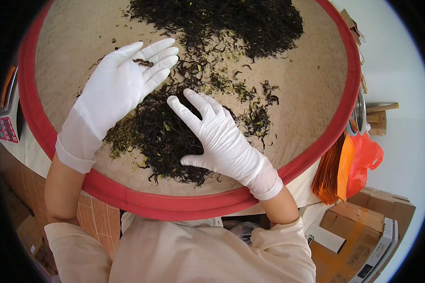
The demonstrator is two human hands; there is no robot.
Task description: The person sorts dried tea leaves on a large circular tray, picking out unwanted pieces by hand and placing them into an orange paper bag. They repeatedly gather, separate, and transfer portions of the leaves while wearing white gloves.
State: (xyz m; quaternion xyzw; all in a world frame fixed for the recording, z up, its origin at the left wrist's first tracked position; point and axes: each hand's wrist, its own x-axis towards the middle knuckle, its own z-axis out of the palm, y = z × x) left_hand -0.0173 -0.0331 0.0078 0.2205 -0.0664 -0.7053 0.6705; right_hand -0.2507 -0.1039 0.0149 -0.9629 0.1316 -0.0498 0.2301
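Observation:
My left hand (115, 81) wears a white glove and is held palm up above a round woven tray (301, 92). Lying on its palm by the fingers are a few twisted dark leaf pieces (143, 63), probably dried tea. My right hand (223, 139), gloved too, is palm down with its fingers apart over the near pile of dark curled leaves (163, 132). Nothing shows in its grasp; its fingertips are at the leaves, though contact is unclear. Yellow-green bits (122, 136) gather at the pile's left side.
A larger dark leaf heap (226, 21) sits at the tray's far side, with scattered leaves (221, 79) between. Red fabric (170, 207) edges the tray. A keypad device (9, 127) stands left; orange sheets (333, 169), a red plastic bag (364, 162) and cardboard boxes (354, 219) are right.

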